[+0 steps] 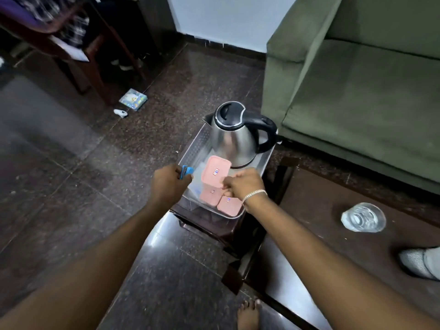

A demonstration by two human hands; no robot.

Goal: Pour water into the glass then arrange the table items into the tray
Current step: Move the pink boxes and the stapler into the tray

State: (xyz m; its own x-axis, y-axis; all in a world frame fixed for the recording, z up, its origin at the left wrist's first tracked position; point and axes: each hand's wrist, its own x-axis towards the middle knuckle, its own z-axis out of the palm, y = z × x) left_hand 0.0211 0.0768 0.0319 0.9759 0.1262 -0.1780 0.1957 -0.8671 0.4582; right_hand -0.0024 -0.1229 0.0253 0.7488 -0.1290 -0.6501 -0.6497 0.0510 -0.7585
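Head view: my right hand (pixel 240 184) pinches a pink box (pixel 217 171), left hand (pixel 169 184) grips a blue clip (pixel 185 171) — stacking crookedly at the tray's (pixel 190 153) near edge risks toppling.

tray (pixel 190 153): crowded | kettle (pixel 234 136) blocks far end | near-left corner free

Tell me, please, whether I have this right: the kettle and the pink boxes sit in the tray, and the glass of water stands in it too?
Not quite. The head view shows the kettle and pink boxes in the tray, but the glass of water stands outside it, on the dark table to the right.
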